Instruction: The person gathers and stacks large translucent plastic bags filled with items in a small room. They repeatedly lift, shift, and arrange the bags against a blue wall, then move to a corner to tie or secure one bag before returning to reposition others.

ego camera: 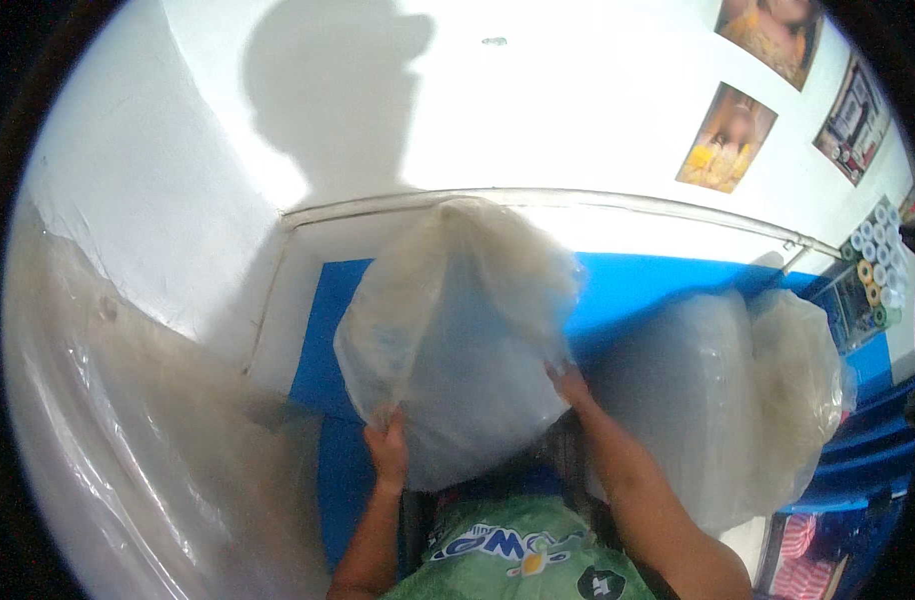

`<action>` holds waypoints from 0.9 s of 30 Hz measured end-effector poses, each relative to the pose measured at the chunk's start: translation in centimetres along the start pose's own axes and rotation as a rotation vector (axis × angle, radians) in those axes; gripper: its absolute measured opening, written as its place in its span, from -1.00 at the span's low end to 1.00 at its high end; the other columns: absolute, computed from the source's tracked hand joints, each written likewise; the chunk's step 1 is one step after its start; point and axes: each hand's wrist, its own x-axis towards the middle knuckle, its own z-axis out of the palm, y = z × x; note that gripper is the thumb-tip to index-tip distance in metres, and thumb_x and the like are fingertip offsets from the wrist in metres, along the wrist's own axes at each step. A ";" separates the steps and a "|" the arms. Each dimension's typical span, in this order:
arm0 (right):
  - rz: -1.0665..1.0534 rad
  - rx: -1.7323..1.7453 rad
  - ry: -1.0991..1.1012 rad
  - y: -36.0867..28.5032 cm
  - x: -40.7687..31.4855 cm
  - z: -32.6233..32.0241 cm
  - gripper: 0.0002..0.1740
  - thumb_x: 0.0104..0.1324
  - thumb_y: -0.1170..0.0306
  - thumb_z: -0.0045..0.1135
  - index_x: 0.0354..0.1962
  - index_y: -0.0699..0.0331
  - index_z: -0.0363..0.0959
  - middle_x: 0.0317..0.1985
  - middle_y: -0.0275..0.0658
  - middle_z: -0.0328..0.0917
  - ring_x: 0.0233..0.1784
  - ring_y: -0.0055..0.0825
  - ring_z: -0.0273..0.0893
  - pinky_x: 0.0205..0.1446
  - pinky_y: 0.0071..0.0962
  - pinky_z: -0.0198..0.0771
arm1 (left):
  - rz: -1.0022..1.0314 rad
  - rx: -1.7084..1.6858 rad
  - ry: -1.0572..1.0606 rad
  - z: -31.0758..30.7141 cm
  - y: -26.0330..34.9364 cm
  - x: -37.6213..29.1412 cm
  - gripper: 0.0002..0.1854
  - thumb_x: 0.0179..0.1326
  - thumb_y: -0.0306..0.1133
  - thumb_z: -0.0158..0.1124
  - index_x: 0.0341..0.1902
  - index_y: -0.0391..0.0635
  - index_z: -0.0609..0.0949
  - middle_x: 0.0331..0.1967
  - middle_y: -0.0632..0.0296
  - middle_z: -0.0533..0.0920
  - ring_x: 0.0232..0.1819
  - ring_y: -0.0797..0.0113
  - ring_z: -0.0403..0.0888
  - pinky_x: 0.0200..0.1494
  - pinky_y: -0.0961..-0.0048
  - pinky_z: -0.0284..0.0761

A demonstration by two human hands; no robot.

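A large translucent plastic bag (480, 375) fills the space in front of my torso, its far end puffed up and creased. My left hand (386, 444) grips the bag's near left edge between thumb and fingers. On the other side, my right hand (568, 382) is at the bag's right edge, its fingers partly hidden by the film. Beneath the bag lies a blue surface (630, 285). Right of my right forearm rests a thick pile of similar plastic bags (697, 420).
A big clear plastic sheet (172, 465) drapes along the left. A white wall (577, 97) with a pipe (562, 196) and pictures (727, 139) stands ahead. Several tape rolls (874, 255) are stacked at far right, above dark blue fabric (862, 450). Red-and-white striped items (802, 559) lie low right.
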 end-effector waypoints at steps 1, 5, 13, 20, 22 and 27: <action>0.019 0.080 -0.059 -0.3 0.5 0.5 0.06 0.35 -0.33 0.12 0.42 0.43 0.26 0.51 0.19 0.19 0.56 0.10 0.20 0.61 -0.10 0.13 | -0.081 -0.022 0.006 0.2 0.8 -0.3 -0.76 0.45 -0.35 0.27 0.01 -0.29 0.65 -0.16 0.26 0.67 -0.17 0.37 0.59 -0.09 0.35 0.50; -0.064 -0.001 -0.211 -3.7 2.6 3.7 -0.05 0.49 -0.21 -0.02 0.47 0.43 0.16 0.53 0.19 0.16 0.59 0.07 0.16 0.62 -0.14 0.09 | -0.207 0.011 -0.012 1.2 3.2 -2.8 -0.78 0.45 -0.33 0.30 -0.04 -0.25 0.64 -0.21 0.29 0.64 -0.24 0.43 0.57 -0.17 0.40 0.48; -0.427 -0.373 -0.517 -11.8 4.9 9.3 -0.33 0.61 0.06 -0.21 0.42 0.42 0.17 0.45 0.12 0.23 0.50 0.05 0.23 0.55 -0.08 0.13 | -0.070 -0.071 0.228 3.9 5.2 -5.7 -0.77 0.42 -0.34 0.33 0.00 -0.25 0.62 -0.27 0.33 0.64 -0.27 0.50 0.55 -0.26 0.49 0.45; -0.472 -0.406 -0.522 -13.9 6.2 11.8 -0.41 0.58 0.07 -0.15 0.31 0.38 0.30 0.29 0.09 0.37 0.34 0.04 0.36 0.40 -0.06 0.25 | -0.026 0.121 0.265 1.9 6.8 -4.2 -0.61 0.38 -0.28 0.40 0.13 -0.27 0.59 -0.09 0.23 0.69 -0.16 0.41 0.60 -0.15 0.46 0.49; -0.466 -0.413 -0.522 -13.9 6.4 11.8 -0.43 0.57 0.08 -0.13 0.27 0.37 0.34 0.25 0.08 0.41 0.30 0.04 0.40 0.36 -0.06 0.28 | -0.076 0.141 0.246 1.2 6.9 -3.4 -0.59 0.37 -0.26 0.42 0.14 -0.27 0.59 -0.12 0.24 0.69 -0.19 0.43 0.59 -0.18 0.45 0.48; -0.434 -0.404 -0.484 -13.5 7.0 11.3 -0.48 0.55 0.09 -0.09 0.19 0.34 0.43 0.13 0.06 0.51 0.18 0.04 0.49 0.25 -0.05 0.36 | -0.043 0.198 0.111 1.1 6.7 -3.1 -0.75 0.37 -0.34 0.34 -0.06 -0.31 0.69 -0.27 0.29 0.70 -0.27 0.45 0.59 -0.21 0.43 0.49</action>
